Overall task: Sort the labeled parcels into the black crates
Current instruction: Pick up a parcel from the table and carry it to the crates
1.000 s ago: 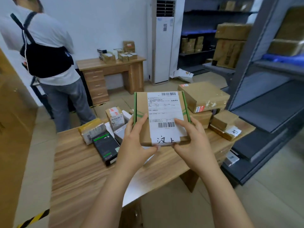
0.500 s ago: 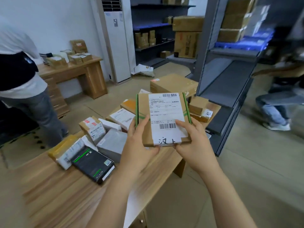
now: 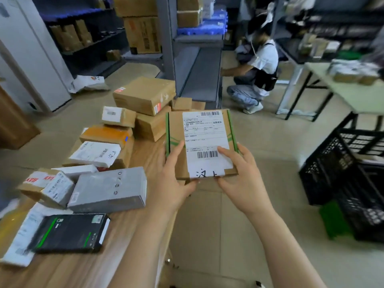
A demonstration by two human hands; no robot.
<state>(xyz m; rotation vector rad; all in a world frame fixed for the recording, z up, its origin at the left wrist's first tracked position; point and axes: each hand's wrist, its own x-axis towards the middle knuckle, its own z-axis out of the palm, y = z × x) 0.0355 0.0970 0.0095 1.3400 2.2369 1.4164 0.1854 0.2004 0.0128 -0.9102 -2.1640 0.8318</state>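
Plainly, left hand and right hand pinch the labeled parcel between them by its near corners (thumbs on top), so a hasty toss toward the black crates, rightward, could miss.

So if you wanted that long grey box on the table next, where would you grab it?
Probably by its right end, coming from above and the right. The grey box lies flat with its long sides front and back. Other parcels crowd its left end and rear, while the right end looks free. Thumb on the front face, fingers behind.
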